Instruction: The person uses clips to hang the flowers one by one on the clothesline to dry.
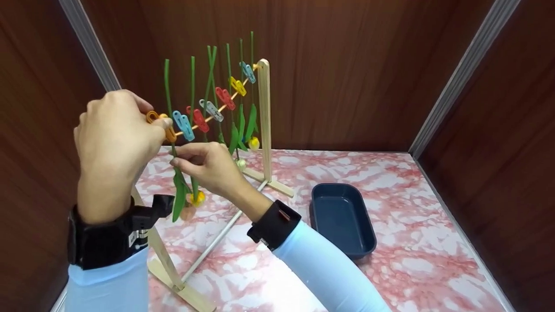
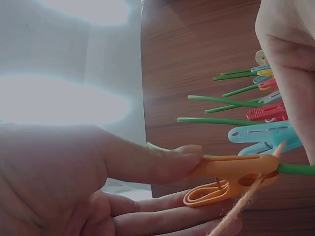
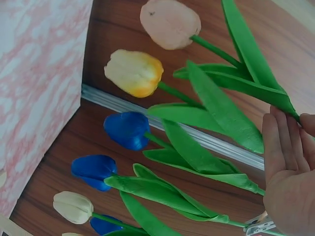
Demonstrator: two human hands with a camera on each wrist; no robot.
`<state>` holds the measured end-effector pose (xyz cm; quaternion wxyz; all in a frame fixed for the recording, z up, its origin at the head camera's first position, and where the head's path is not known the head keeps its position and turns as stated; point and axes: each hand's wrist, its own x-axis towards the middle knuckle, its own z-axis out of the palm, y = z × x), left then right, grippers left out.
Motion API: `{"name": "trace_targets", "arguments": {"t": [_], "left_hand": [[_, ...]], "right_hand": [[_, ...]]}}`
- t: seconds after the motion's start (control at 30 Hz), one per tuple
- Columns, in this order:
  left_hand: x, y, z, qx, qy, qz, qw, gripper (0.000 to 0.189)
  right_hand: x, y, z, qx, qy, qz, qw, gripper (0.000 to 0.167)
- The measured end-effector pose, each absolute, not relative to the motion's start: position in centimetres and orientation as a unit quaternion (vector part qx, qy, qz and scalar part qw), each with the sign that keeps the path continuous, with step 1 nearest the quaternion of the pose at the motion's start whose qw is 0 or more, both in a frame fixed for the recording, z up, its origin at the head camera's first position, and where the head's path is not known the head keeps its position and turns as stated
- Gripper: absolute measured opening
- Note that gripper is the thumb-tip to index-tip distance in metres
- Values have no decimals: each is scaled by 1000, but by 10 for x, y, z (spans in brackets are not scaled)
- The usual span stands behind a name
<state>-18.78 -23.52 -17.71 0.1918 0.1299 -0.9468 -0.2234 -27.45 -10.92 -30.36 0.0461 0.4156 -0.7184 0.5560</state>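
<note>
My left hand (image 1: pixel 117 134) pinches an orange clothespin (image 2: pixel 231 167) between thumb and fingers, at the near end of a string (image 2: pixel 242 202) stretched on a wooden rack. Below the clothespin, my right hand (image 1: pixel 212 167) holds the green stem of an upside-down artificial tulip between thumb and fingertips. That tulip's pale pink head (image 3: pixel 170 23) and leaves hang below the hand. Close by, a light blue clothespin (image 1: pixel 184 126) clips another stem to the string. Further along hang several tulips, including a yellow-white one (image 3: pixel 133 73) and a blue one (image 3: pixel 127 130), under red, grey, yellow and blue clothespins.
The rack's far wooden post (image 1: pixel 265 125) stands at the back, with a white rod (image 1: pixel 217 237) joining its feet low down. Right of the rack, a dark blue tray (image 1: pixel 372 236) rests on the pink marbled tabletop (image 1: pixel 416 229). Brown wood-grain panels (image 1: pixel 338 73) enclose the table.
</note>
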Motion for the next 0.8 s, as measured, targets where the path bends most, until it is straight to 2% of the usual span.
{"name": "trace_targets", "arguments": {"t": [0.13, 0.3, 0.43, 0.5, 0.6, 0.7, 0.77, 0.8], "left_hand": [[-191, -233, -179, 123, -948, -221, 193, 56], [-197, -226, -180, 102, -945, -223, 215, 73], [-199, -216, -181, 106, -931, -234, 261, 83], [-196, -210, -181, 113, -913, -249, 303, 81], [-195, -195, -190, 76, -864, -272, 418, 67], [-204, -172, -215, -41, -782, -281, 556, 50], [-213, -155, -242, -140, -742, -269, 598, 50], [-219, -146, -258, -183, -736, -262, 597, 52]], "right_hand": [[-277, -104, -306, 410, -720, 558, 43, 20], [-281, -92, -307, 400, -728, 552, 64, 23], [-283, -77, -306, 399, -728, 550, 90, 22], [-282, -70, -306, 405, -725, 548, 106, 20], [-283, -53, -306, 411, -721, 538, 148, 13], [-287, -28, -311, 410, -719, 524, 203, 10], [-291, -5, -319, 406, -720, 504, 249, 10], [-293, 8, -324, 401, -723, 489, 276, 10]]}}
